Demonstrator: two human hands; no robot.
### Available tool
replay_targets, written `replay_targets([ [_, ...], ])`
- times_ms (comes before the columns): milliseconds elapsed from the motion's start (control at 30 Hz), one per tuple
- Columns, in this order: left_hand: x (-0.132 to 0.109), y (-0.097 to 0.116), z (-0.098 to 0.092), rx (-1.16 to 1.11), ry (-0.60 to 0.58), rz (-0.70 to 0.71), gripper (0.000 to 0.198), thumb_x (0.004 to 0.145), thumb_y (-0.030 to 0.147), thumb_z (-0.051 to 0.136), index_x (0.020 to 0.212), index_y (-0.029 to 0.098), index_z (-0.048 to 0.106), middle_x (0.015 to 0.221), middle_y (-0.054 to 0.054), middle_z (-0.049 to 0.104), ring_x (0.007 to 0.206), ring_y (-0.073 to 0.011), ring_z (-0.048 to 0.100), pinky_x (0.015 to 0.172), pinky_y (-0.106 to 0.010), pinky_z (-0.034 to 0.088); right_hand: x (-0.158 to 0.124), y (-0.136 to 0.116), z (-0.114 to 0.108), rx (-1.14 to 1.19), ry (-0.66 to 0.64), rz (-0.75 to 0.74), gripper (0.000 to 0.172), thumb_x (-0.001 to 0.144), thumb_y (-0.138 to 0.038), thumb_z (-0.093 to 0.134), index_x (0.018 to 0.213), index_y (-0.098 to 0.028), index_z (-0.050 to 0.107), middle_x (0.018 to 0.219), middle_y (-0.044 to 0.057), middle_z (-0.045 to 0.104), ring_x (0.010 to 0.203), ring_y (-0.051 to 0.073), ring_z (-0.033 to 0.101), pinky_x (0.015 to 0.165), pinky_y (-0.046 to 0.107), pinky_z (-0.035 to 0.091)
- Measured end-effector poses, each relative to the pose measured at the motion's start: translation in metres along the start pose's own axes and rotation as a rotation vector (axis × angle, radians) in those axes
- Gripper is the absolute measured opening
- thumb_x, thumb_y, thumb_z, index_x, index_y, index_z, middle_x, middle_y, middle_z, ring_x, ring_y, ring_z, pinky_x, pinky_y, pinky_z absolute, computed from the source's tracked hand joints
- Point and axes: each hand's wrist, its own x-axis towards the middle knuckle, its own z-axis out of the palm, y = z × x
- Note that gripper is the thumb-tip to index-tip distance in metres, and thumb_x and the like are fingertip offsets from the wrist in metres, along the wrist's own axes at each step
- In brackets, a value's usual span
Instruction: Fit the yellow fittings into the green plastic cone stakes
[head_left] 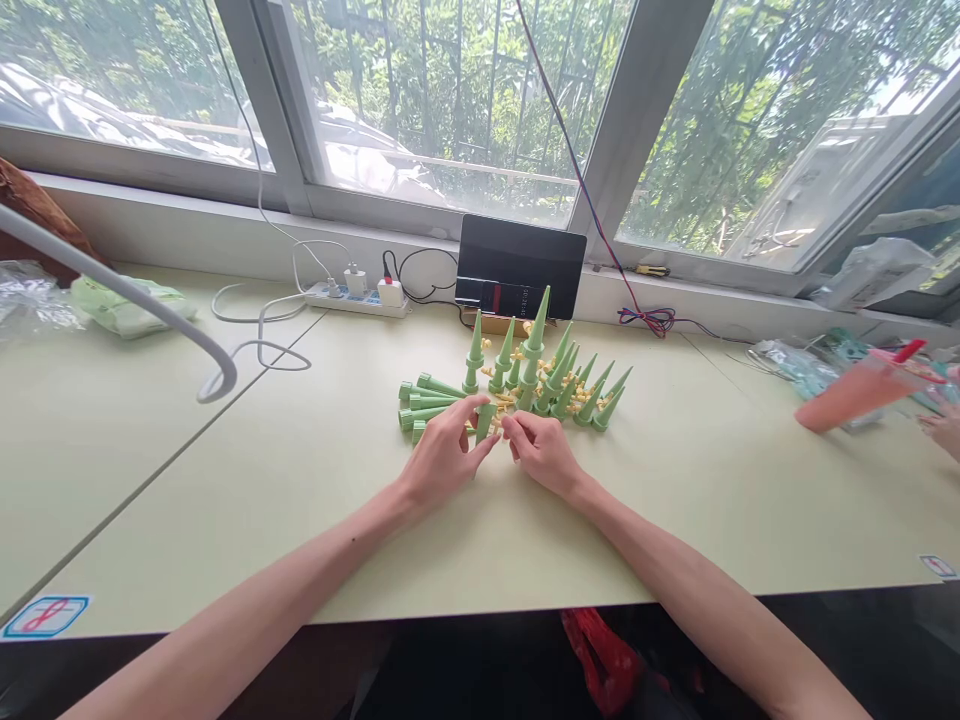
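My left hand (444, 447) is closed round a green plant watering spike (485, 422), which tilts with its narrow end down. Close beside it, my right hand (546, 452) is pinched; a small yellow piece (496, 424) shows between the two hands, and I cannot tell whether my right fingers grip it. Beyond my hands, several green spikes with yellow valves stand point up, the tallest spike (534, 345) in the middle. To the left, several more green spikes (431, 401) lie on their sides. Loose yellow valves (506, 400) lie partly hidden among them.
Behind the spikes a dark tablet (521, 268) leans against the window ledge. A power strip (360, 298) with white cables is at back left, near a curved white lamp arm (172, 315). At right are a cup with a pink drink (855, 392) and another person's hand (941, 430).
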Motion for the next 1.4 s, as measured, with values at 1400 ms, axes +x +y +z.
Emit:
replay_targets([
  [1400, 0.0003, -0.0006, 0.0006, 0.007, -0.002, 0.005, 0.038, 0.087, 0.034, 0.06, 0.121, 0.021, 0.054, 0.09, -0.002, 0.059, 0.046, -0.0063, 0.043, 0.05, -0.023, 0.043, -0.0004, -0.0026, 0.0002, 0.002, -0.018, -0.001, 0.031, 0.094, -0.045, 0.047, 0.077, -0.019, 0.051, 0.059, -0.003, 0.05, 0.051, 0.011, 0.042, 0.051, 0.025, 0.033],
])
